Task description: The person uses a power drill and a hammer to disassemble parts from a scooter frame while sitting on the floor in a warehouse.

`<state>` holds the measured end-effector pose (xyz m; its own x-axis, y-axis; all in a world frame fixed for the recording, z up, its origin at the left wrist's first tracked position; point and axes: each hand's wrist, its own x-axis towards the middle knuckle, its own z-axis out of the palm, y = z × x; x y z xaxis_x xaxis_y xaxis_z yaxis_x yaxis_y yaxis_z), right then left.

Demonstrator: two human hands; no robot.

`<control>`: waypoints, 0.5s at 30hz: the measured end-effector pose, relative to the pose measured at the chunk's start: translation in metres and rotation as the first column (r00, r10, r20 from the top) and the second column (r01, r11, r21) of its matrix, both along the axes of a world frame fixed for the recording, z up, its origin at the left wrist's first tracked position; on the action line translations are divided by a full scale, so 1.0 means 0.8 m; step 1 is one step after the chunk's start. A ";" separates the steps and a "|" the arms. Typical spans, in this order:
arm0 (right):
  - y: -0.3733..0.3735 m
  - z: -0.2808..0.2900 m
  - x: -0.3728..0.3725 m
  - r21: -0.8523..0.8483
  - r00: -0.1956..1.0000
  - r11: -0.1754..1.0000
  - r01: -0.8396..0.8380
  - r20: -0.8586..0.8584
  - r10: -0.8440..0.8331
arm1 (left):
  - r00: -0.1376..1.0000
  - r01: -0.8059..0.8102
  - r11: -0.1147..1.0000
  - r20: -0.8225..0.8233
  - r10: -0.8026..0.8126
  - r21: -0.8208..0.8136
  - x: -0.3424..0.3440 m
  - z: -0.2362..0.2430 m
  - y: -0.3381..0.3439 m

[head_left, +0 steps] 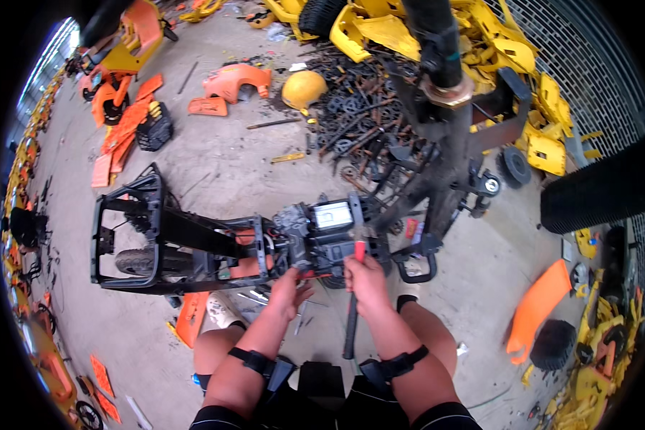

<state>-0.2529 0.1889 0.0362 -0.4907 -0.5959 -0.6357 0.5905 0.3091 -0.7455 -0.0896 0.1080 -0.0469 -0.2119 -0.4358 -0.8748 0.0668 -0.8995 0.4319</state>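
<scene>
A grey floor [226, 154] runs toward a brick-patterned wall [591, 86] at right, bright light [54, 46] upper left.

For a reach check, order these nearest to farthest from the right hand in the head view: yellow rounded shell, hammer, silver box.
1. Hammer: gripped in the right hand.
2. Silver box: on the black frame, ahead-left.
3. Yellow rounded shell: farther ahead-left, by the dark parts pile.

Black vehicle frame [211, 239], stripped, crosswise, red-shafted hammer [351, 315] over it
</scene>
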 end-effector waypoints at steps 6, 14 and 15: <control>-0.002 0.003 0.007 -0.005 1.000 1.000 -0.029 0.010 0.029 | 0.976 0.190 0.968 0.136 -0.168 -0.164 0.004 0.004 0.011; 0.007 -0.030 0.029 0.008 0.986 0.987 -0.161 0.049 0.161 | 0.944 0.330 0.839 0.140 -0.299 -0.432 -0.001 0.038 0.038; 0.006 -0.035 0.033 0.063 0.974 0.972 -0.228 0.004 0.229 | 0.954 0.287 0.866 0.041 -0.297 -0.409 0.001 0.041 0.038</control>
